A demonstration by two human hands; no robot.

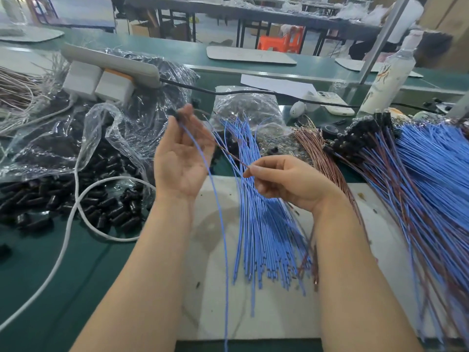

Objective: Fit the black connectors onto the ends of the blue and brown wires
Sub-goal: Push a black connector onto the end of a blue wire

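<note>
Nearest, a white mat (279,321) covers the green bench, giving a pale ground against which thin leads show, and one blue wire (223,250) trails down across it from the raised left hand (182,153). That hand is turned palm up with its lower fingers relaxed, while the thumb and fingertips, blurred, seem to pinch a black connector (176,114) at the blue wire's top end, holding its open face where the other hand can reach it. The right hand (286,184) pinches a brown wire (233,156) between thumb and forefinger close behind its tip, the other fingers curled under, so the short free end stays stiff and aims up towards the connector. By my reading, the brown lead is about to go in beside the blue one. Under the hands lie the loose blue wires (264,224), with the loose brown wires (324,153) just right, both within easy reach. Further right, the finished pairs (406,186) are stacked apart from the stock. To the left, a pile of black connectors (76,199) spills from a plastic bag (101,138), and beyond it sits a power strip (111,64)
</note>
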